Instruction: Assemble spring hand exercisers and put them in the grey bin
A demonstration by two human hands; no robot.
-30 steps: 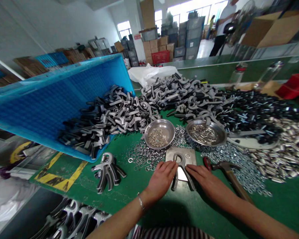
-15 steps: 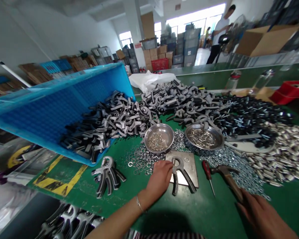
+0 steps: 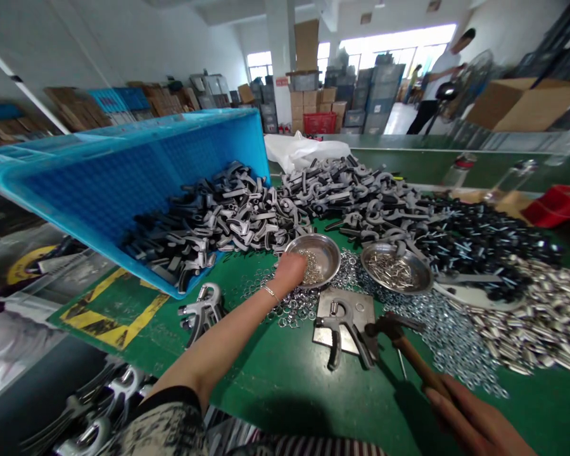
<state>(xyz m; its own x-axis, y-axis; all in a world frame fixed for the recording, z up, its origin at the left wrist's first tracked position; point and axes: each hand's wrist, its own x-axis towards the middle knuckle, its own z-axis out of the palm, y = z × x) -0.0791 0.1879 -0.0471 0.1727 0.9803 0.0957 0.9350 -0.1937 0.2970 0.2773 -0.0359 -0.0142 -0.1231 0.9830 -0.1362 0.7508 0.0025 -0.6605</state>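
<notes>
My left hand (image 3: 291,268) reaches into the left steel bowl (image 3: 323,248) of small metal bits, fingers curled down into them. Whether it has picked any up is hidden. My right hand (image 3: 460,415) is wrapped round the wooden handle of a hammer (image 3: 399,337), whose head hangs just above the right edge of a square metal plate (image 3: 360,307). On that plate lies a grey and black hand-grip part (image 3: 344,326) with its two handles pointing toward me.
A second steel bowl (image 3: 393,268) holds pins. Loose washers (image 3: 437,323) cover the green table. A tilted blue crate (image 3: 123,183) spills grip handles (image 3: 228,218). Assembled grips (image 3: 202,313) lie left. A red-handled screwdriver lies under the hammer. A person (image 3: 439,82) stands far back.
My left hand left the grip part and moved up into the left bowl. My right hand took hold of the hammer and lifted it over the plate's edge.
</notes>
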